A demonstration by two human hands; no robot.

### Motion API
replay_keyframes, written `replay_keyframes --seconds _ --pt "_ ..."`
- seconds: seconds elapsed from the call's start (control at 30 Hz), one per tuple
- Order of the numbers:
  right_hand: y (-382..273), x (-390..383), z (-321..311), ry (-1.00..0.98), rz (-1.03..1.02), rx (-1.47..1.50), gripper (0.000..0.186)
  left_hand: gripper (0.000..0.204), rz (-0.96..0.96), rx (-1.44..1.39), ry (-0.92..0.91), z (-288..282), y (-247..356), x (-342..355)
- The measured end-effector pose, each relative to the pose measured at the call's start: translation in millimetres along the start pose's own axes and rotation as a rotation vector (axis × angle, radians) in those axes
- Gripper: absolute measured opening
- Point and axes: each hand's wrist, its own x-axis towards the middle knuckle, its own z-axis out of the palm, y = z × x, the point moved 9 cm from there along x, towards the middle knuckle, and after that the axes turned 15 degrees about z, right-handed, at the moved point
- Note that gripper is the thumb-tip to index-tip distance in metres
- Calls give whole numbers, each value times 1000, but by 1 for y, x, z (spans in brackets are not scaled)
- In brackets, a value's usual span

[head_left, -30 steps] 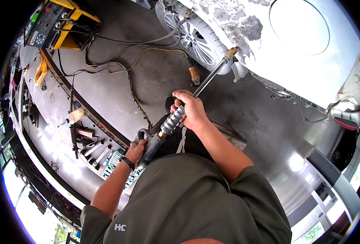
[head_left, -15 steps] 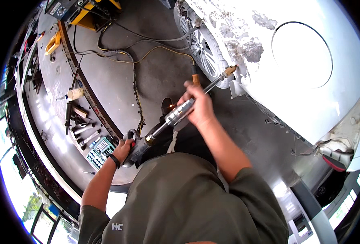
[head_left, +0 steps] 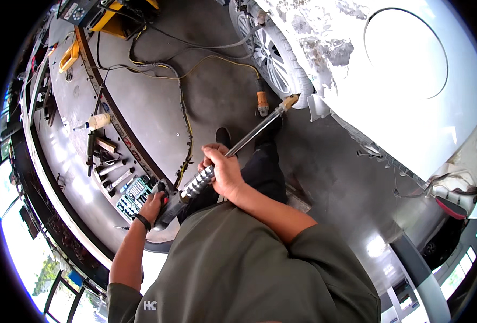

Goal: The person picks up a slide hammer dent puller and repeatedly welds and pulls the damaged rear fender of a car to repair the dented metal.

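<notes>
A slide hammer dent puller [head_left: 254,130] slants from my lower left toward the car's wheel. My left hand [head_left: 152,206] is closed round its dark handle. My right hand [head_left: 223,169] wraps the upper end of its ribbed metal sliding weight [head_left: 198,183], which sits close to the handle. The brass-coloured tip [head_left: 290,101] appears in front of the tyre [head_left: 301,81], apart from the white car panel [head_left: 378,107]. Bare, scraped patches [head_left: 335,54] mark that panel above the wheel arch, near a round fuel flap [head_left: 406,53].
An orange grinder-like tool [head_left: 262,102] lies by the wheel on a cable. Cables [head_left: 179,102] snake across the floor to a yellow-black machine [head_left: 109,19]. On the left bench stand a bottle [head_left: 99,120], hand tools and a green socket set [head_left: 135,195]. A loosened tail light [head_left: 451,207] hangs at right.
The puller's tip has come away from the panel, down and left. My right hand and the sliding weight have moved back toward the handle. My left hand has dropped slightly leftward, still gripping.
</notes>
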Motion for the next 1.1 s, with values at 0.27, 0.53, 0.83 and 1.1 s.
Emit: replay_keyframes --seconds 0.27,0.53,0.83,1.1 --pt "-66 -4 -12 35 -41 -118 11 32 238 69 -95 52 43 45" --pt "-69 -9 -13 53 -37 -102 15 58 -200 -277 -90 53 2 50" --pt "-148 -10 -22 -14 -172 16 14 68 -9 -225 -141 47 57 39" --pt "-120 -20 -3 41 -344 -93 21 43 108 -216 -114 32 -22 45"
